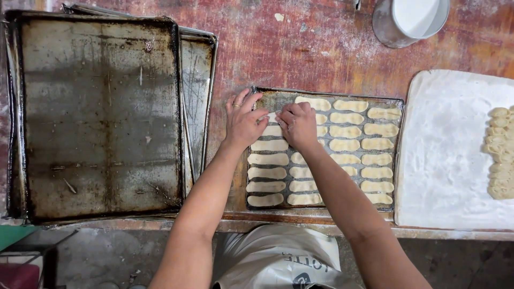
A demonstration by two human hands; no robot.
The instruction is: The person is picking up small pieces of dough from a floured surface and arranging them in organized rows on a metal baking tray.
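Dough strip (271, 117): pale, flat, oblong; pinched by left hand (243, 122) | right hand (297, 124)

— What sort of place is this?
— A bakery's work area. A worn, flour-dusted red tabletop (321, 48) carries a baking tray (326, 96) filled with rows of raw dough pieces (345, 145).
— Anything else?
— Stacked, blackened sheet pans (99, 118), a floured cloth (444, 160), and a metal container of flour (409, 21).

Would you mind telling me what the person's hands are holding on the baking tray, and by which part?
Both the left hand and right hand press on a dough strip lying on the tray, near its middle; a true grip cannot be told.
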